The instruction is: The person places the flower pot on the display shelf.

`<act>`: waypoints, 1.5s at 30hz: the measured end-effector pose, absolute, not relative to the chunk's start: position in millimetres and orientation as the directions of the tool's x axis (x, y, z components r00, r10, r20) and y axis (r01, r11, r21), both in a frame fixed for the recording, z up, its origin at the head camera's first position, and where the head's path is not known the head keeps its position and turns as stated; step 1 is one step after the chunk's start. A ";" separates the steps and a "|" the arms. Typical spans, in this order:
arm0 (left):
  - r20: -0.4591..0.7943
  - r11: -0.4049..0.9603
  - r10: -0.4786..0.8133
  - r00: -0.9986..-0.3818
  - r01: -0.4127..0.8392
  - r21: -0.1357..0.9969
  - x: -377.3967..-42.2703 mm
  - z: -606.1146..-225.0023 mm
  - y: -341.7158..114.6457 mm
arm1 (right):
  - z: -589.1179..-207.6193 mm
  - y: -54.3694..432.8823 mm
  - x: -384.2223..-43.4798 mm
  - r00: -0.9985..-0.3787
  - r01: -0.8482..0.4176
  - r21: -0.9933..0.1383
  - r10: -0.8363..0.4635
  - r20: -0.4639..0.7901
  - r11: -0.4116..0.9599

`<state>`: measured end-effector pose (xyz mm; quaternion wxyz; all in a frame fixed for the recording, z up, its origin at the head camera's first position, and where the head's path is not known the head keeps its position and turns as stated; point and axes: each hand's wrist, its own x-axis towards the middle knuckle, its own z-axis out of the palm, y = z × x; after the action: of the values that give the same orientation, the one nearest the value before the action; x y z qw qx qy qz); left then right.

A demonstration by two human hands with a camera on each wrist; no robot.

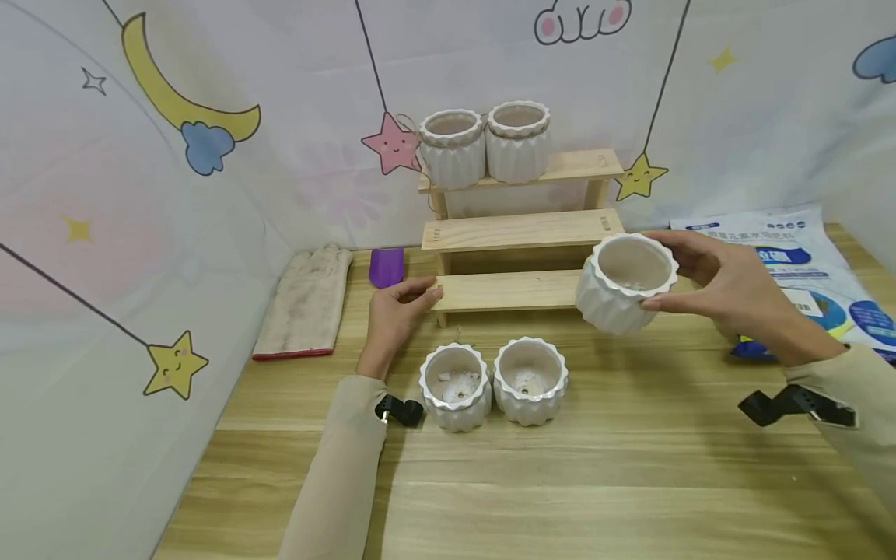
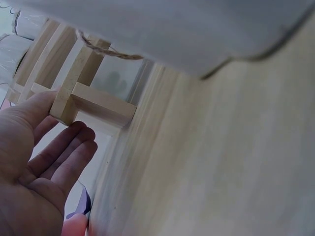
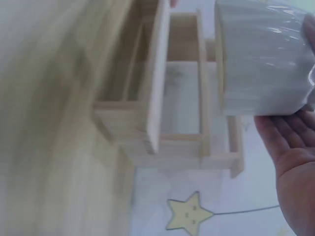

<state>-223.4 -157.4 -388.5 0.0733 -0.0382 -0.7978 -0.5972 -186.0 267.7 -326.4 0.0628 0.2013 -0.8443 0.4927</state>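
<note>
In the head view my right hand (image 1: 742, 288) grips a white fluted flowerpot (image 1: 616, 299) by its right side, thumb at the front near the rim. The pot is held upright in the air, overlapping the right end of the lowest shelf of a three-tier wooden plant stand (image 1: 518, 291). The right wrist view shows the flowerpot (image 3: 266, 59) beside the stand's tiers. My left hand (image 1: 395, 315) pinches the left end of that lowest shelf. In the left wrist view, thumb and fingers lie on either side of the board end (image 2: 64, 105).
Two matching pots (image 1: 453, 159) stand on the top tier, twine around their necks. Another two (image 1: 530, 389) sit on the table in front, whitish bits inside. At left lie a beige glove (image 1: 308, 299) and a purple scoop (image 1: 387, 267); at right, a printed bag (image 1: 805, 257).
</note>
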 end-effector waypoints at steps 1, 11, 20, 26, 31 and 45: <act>0.161 0.287 -0.026 -0.987 0.147 0.947 -223.9 -388.8 -157.5 | -322.7 267.6 -188.3 -0.915 -0.396 -0.806 -0.269 0.302 0.439; 0.190 0.286 -0.040 -0.981 0.171 0.943 -245.3 -421.5 -164.9 | -285.8 270.2 -215.7 -0.929 -0.367 -0.834 -0.201 0.310 0.411; 0.195 0.315 -0.044 -0.980 0.172 0.933 -244.8 -420.7 -169.4 | -267.4 267.6 -246.7 -0.927 -0.368 -0.865 -0.207 0.313 0.340; 0.191 0.304 -0.034 -0.981 0.172 0.937 -243.9 -420.2 -169.8 | -260.5 266.4 -268.4 -0.925 -0.374 -0.873 -0.188 0.329 0.312; 0.196 0.300 -0.038 -0.980 0.176 0.938 -244.2 -421.9 -169.2 | -251.2 264.6 -289.4 -0.929 -0.365 -0.883 -0.172 0.326 0.294; 0.188 0.299 -0.037 -0.981 0.169 0.939 -244.8 -422.1 -167.6 | -239.7 254.3 -329.5 -0.953 -0.302 -0.878 -0.133 0.272 0.371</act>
<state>-244.8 -167.6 -422.1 0.0872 -0.0411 -0.8012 -0.5906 -329.5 254.3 -239.7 0.0778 0.1318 -0.8243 0.5450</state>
